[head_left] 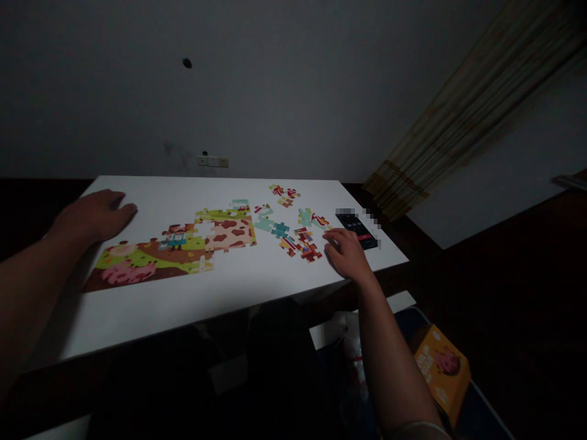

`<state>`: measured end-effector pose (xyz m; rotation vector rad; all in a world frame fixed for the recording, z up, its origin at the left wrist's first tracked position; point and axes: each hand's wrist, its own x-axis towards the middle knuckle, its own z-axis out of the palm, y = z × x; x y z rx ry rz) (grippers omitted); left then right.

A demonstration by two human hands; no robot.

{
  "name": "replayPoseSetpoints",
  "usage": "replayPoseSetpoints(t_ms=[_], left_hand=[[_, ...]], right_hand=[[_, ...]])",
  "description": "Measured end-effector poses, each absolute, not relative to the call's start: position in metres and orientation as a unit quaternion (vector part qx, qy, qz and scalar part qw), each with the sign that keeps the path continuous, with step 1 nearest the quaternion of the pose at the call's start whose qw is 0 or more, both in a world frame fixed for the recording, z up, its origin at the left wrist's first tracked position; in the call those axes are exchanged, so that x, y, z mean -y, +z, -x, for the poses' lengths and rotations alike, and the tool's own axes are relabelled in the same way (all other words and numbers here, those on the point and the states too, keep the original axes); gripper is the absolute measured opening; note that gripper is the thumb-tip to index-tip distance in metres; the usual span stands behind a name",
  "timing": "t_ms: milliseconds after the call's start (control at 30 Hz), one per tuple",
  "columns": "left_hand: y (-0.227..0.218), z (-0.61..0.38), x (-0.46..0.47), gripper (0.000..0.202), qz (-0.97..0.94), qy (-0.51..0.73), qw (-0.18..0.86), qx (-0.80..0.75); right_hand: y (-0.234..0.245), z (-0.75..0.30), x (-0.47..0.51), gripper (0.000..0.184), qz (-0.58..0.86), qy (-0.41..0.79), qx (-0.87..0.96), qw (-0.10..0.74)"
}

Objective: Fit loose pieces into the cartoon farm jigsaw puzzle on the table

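Note:
A partly joined jigsaw puzzle with a pink pig, a figure in blue and a brown-spotted cow patch lies on the left half of the white table. My left hand rests at the table's left end, just beyond the puzzle, thumb apart and nothing in it. Loose puzzle pieces in red, yellow and teal are scattered right of the joined part. Beside them, my right hand is low over the table, fingers bent and thumb apart. Its fingertips are close to the nearest pieces; no held piece shows.
A phone with a lit timer screen lies right of the pieces. More puzzle pieces lie near the far edge of the white table. Below right, an orange box sits beside a plastic bag. A curtain hangs behind.

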<state>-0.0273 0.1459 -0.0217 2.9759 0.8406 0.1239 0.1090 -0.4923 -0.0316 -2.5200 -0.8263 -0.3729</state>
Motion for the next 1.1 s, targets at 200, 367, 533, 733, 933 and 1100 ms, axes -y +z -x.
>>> replayPoseSetpoints(t_ms=[200,367,533,733,933,1100], left_hand=[[-0.019,0.029,-0.141,0.085,-0.963,0.044,0.018,-0.267],[-0.019,0.029,-0.14,0.085,-0.965,0.047,0.019,-0.258],[-0.017,0.032,-0.135,0.083,-0.962,0.053,0.029,-0.267],[-0.012,0.037,-0.125,0.079,-0.961,0.074,0.034,-0.263],[-0.01,0.041,-0.121,0.077,-0.962,0.081,0.032,-0.257],[-0.007,0.045,-0.118,0.083,-0.954,0.095,0.098,-0.268]], right_hand=[[-0.03,-0.108,0.491,0.032,0.918,-0.137,0.303,0.215],[-0.029,-0.107,0.491,0.033,0.919,-0.136,0.302,0.215],[-0.031,-0.108,0.492,0.033,0.917,-0.139,0.306,0.217],[-0.035,-0.11,0.494,0.032,0.916,-0.134,0.313,0.213],[-0.038,-0.114,0.496,0.029,0.912,-0.132,0.316,0.225],[-0.039,-0.115,0.496,0.028,0.91,-0.129,0.316,0.234]])
